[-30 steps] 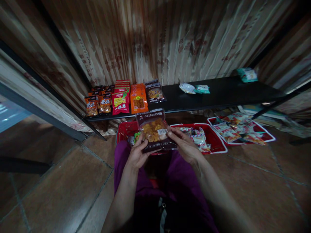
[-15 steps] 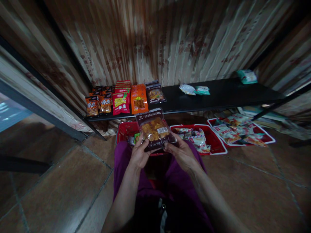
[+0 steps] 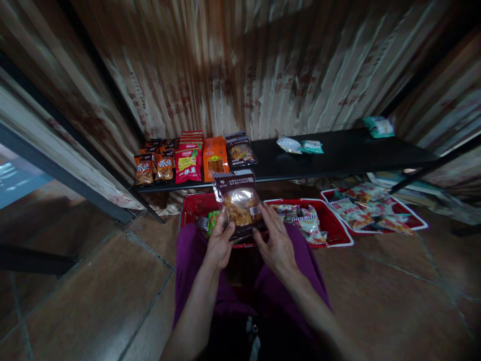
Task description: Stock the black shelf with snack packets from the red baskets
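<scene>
My left hand [image 3: 220,243] is closed on the lower left edge of a dark brown snack bag [image 3: 240,205], with the thumb on its front. The bag has a clear window showing golden-brown food and a white barcode label. My right hand [image 3: 276,243] touches the bag's right side, its fingers stretched out and spread from the thumb. The bag is tilted up in front of the shelf's front edge, above a red basket [image 3: 190,203] between my knees. A similar dark snack bag [image 3: 241,153] stands on the black shelf [image 3: 338,153].
Left on the shelf are orange-and-black snack bags [image 3: 164,166], red bags [image 3: 188,163] and an orange bag [image 3: 215,160]. Small white and teal packs [image 3: 311,147] lie mid-shelf, a teal pack [image 3: 379,127] at the far right. Below, a second basket [image 3: 336,228] and a third [image 3: 415,220] hold snack bags.
My right hand has let go of the bag's lower right corner, and its fingers now lie extended along the right side. The bag is turned slightly, with glare on its window.
</scene>
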`<state>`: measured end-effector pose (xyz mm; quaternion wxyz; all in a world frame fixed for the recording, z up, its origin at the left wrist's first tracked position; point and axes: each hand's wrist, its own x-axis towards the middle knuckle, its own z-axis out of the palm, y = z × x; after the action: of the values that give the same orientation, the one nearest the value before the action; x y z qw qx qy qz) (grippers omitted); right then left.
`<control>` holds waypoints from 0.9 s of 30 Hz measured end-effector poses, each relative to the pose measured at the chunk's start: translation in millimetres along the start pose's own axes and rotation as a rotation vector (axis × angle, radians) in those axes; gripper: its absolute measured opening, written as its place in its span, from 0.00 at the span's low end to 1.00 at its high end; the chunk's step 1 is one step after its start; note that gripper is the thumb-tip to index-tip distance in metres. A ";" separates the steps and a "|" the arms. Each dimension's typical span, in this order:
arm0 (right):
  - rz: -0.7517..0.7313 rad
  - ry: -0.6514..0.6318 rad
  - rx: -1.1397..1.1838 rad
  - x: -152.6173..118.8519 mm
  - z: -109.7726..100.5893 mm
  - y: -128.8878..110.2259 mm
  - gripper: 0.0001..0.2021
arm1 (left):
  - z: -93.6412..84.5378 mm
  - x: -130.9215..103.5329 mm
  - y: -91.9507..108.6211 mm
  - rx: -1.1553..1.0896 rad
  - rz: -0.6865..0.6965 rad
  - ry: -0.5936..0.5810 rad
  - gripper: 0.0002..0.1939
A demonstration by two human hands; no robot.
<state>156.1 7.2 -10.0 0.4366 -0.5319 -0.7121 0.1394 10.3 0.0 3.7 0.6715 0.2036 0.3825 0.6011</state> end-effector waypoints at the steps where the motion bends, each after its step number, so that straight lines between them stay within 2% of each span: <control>1: -0.008 -0.020 0.011 -0.6 1.8 -0.7 0.32 | 1.1 -0.3 -0.6 0.006 0.016 -0.017 0.31; 7: 0.080 -0.094 0.127 1.2 13.8 -2.0 0.28 | 4.5 -1.8 -0.9 0.108 0.066 -0.069 0.34; 12: 0.058 -0.142 0.064 -0.2 24.3 -7.0 0.33 | 2.0 -3.9 -2.7 0.203 0.092 -0.049 0.30; 16: 0.157 -0.222 0.138 1.2 22.9 -13.4 0.35 | -0.7 -5.7 -6.6 0.283 0.161 -0.085 0.26; 22: 0.335 -0.305 0.559 3.4 9.2 -20.9 0.36 | 1.7 -9.4 -1.3 0.539 0.250 -0.087 0.25; 27: 0.376 -0.360 0.899 3.0 1.4 -22.0 0.33 | 4.0 -12.6 4.2 0.848 0.329 -0.065 0.25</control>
<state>140.9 1.5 5.2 0.4600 -0.3781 -0.5376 0.5969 10.8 -10.6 12.7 0.4362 0.5375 0.5361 0.4832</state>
